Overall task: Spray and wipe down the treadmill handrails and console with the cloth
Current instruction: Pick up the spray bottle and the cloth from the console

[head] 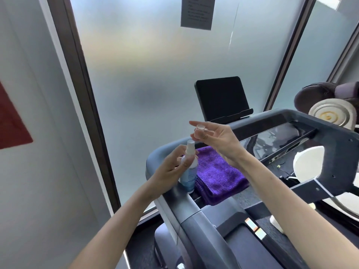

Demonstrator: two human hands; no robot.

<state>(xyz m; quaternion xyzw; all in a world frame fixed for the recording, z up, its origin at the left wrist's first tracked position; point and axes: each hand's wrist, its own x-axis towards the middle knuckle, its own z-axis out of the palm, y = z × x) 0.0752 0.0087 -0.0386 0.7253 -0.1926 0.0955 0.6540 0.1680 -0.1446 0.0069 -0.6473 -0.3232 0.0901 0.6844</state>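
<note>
**Cap off, bottle upright on the left handrail**

While my left hand (172, 167) grips the spray bottle (188, 169) around its middle, the bottle stands upright with its base on the left handrail (186, 208) of the treadmill, nozzle uncovered. My right hand (217, 140) hangs just above the nozzle and pinches the small clear cap (200, 131) between thumb and fingers, the other fingers spread loose. The right forearm crosses over the near edge of the console and hides part of the deck behind it.

Just beside the bottle, touching its right side, lies the folded purple cloth (219, 175), resting on the console's left end where the rail bends round. Past it runs the glossy dark console panel (281, 136), and above that stands the black screen (221, 98), dark, on its bracket. A white rounded part (308, 164) sits at the console's right side.

Behind the treadmill is a frosted glass pane (155, 65) in a dark frame, with a paper notice (197, 12) stuck high on it; the print is too blurred to read. Rolled mats (328, 111) are stacked at far right. A red shape (11, 121) shows on the wall to the left.
</note>
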